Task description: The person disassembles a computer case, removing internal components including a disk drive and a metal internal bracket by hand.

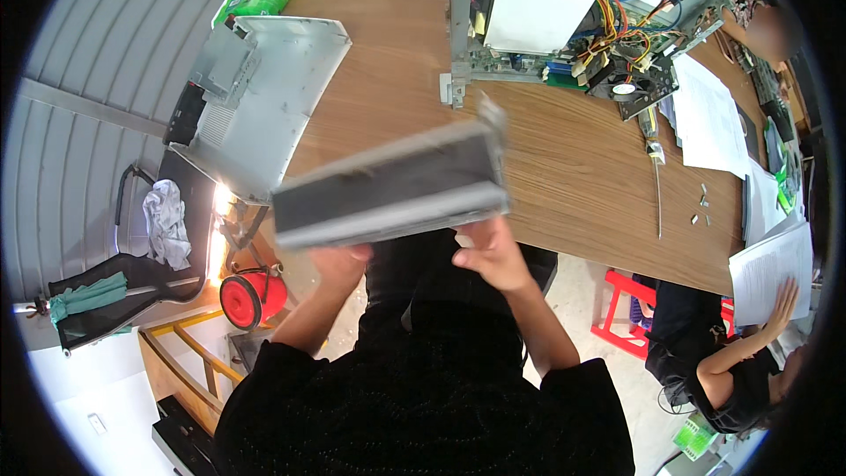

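In front of my body, over the table's near edge, I hold a long panel (388, 183) with a dark face and light grey edges. It is tilted, its right end higher, and blurred by motion; it looks like a computer case part, but I cannot tell which. My left hand (339, 264) grips its lower left edge from beneath, fingers mostly hidden behind it. My right hand (493, 254) closes on its lower right corner, thumb showing. Beyond it stands an opened computer case (460, 26) with coloured cables (612, 22) and a fan (621, 88).
A white metal case cover (286, 79) lies on the wooden table (370, 115) at left. A screwdriver (652, 145), small loose pieces (701, 204) and papers (709, 119) lie at right. Another person's hand (782, 304) rests on a booklet (767, 269). A red stool (612, 313) stands below.
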